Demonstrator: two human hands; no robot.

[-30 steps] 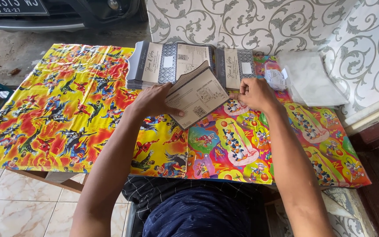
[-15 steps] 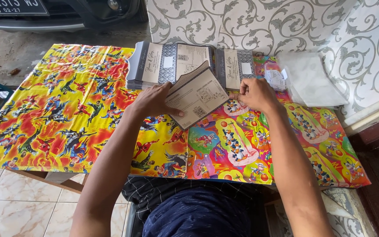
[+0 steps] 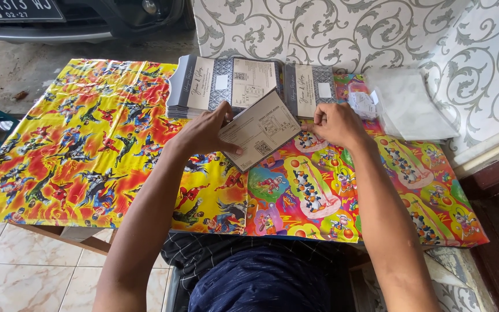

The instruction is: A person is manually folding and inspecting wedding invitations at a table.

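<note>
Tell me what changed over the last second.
Nothing visibly changed. The left hand still holds the beige card tilted above the colourful table cover, and the right hand still rests at the card's right edge. The card stacks stay at the far edge.

Two bare forearms reaching forward from the near edge, hands close together at centre.

Left hand [image 3: 206,132]: fingers curled in a pinch, thumb extended toward the right (grip closed). Right hand [image 3: 337,124]: knuckles up, fingertips drawn together at its far-left side; both elbows bent, wrists nearly straight.
</note>
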